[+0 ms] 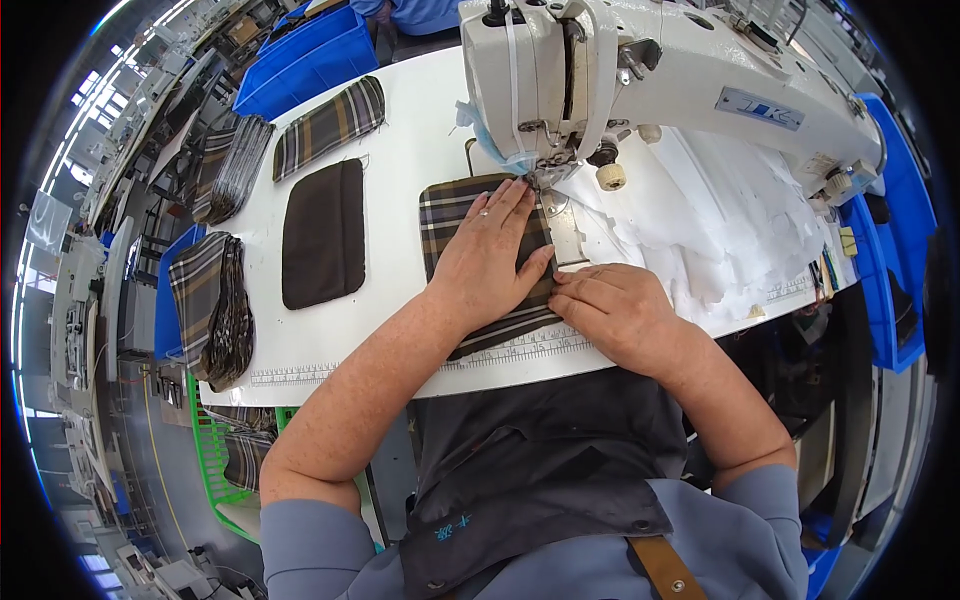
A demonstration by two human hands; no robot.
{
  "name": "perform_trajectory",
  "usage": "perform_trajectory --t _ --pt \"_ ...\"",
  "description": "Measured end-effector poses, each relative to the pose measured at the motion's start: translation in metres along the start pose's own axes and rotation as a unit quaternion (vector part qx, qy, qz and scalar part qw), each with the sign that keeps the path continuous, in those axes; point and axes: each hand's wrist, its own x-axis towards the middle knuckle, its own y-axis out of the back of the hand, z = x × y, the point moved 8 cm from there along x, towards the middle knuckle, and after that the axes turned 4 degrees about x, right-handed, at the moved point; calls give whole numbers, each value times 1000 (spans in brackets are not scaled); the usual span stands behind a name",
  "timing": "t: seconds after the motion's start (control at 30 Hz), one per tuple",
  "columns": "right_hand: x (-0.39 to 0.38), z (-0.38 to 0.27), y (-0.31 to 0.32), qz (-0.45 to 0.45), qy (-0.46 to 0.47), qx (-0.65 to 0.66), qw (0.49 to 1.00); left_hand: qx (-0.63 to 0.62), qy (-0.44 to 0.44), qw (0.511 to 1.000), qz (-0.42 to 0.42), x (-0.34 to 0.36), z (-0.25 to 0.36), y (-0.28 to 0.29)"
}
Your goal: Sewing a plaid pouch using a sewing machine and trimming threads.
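A plaid fabric panel (446,215) in brown, black and white lies flat on the white sewing table, its right edge by the presser foot of the sewing machine (545,175). My left hand (487,250) rests flat on the panel with fingers stretched toward the needle area. At the panel's right edge, my right hand (612,305) has its fingers bent and pressed together, pinching that edge. To the left lies a dark brown fabric piece (322,235) with rounded corners.
Stacks of plaid pieces (208,300) sit along the table's left edge, and another plaid pile (330,128) lies farther back. White sheets (720,220) spread right of the needle. Blue bins (305,65) flank the table; a green basket (212,455) stands below left.
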Motion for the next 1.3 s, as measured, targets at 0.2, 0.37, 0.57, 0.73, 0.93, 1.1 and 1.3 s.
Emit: perform_trajectory --t 0.2,0.37,0.57,0.73,0.93,1.1,1.3 --pt "-1 2 -2 4 -5 1 1000 5 7 1000 -2 2 -3 -3" --pt "-3 0 -4 -7 0 -2 1000 11 4 1000 -3 0 -2 -2" --pt "-3 -7 -6 5 31 -18 999 1 -7 1000 0 -1 2 10" --pt "-1 -5 -10 -29 30 -39 998 -73 -26 996 -37 -18 12 6" --pt "2 -6 -7 -17 46 -57 997 -38 -33 999 -8 -19 20 15" --pt "12 8 -11 -42 39 -70 996 -51 -28 998 0 -6 5 14" --pt "24 25 -18 -56 31 -82 995 -45 -11 999 23 9 -15 13"
